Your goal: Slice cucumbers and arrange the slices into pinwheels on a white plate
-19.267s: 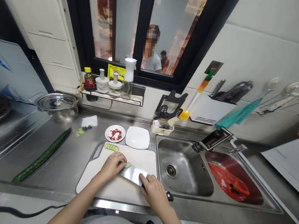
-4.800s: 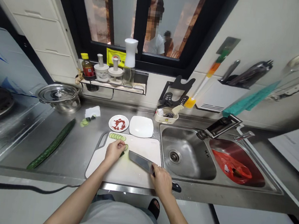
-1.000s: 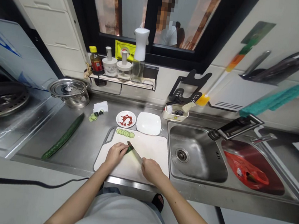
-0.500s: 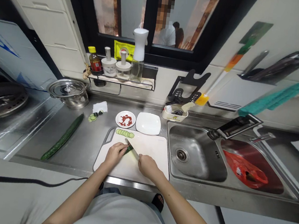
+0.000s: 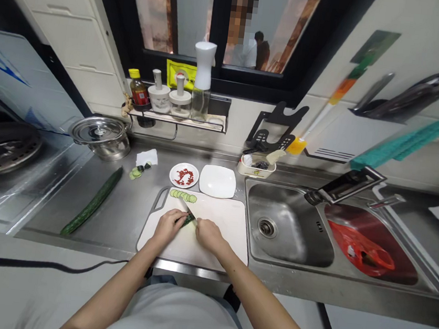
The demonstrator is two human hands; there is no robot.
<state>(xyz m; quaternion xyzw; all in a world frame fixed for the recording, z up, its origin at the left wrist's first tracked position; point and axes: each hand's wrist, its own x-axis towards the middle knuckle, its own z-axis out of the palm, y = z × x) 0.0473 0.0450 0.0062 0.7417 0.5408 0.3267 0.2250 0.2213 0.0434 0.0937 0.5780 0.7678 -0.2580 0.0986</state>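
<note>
On the white cutting board (image 5: pixel 223 220), my left hand (image 5: pixel 168 226) grips a dark green cucumber piece (image 5: pixel 188 219), largely hidden by the fingers. My right hand (image 5: pixel 210 236) is closed round the handle of a knife (image 5: pixel 187 208), whose blade lies across the cucumber piece and points to the far left. A row of pale green cucumber slices (image 5: pixel 183 196) lies along the board's far edge, near the knife tip. Behind the board are a round plate with red chopped pieces (image 5: pixel 185 175) and a white square plate (image 5: pixel 218 181).
A whole cucumber (image 5: pixel 92 201) lies on the steel counter at left, near a lidded pot (image 5: pixel 101 135) and some scraps (image 5: pixel 138 170). At right is a double sink (image 5: pixel 289 228) with a red bag (image 5: pixel 360 249). A condiment shelf (image 5: pixel 180 120) hangs behind.
My right hand and the knife have moved left and slightly away from me, so the blade tip reaches the slices. My left hand stays on the cucumber piece.
</note>
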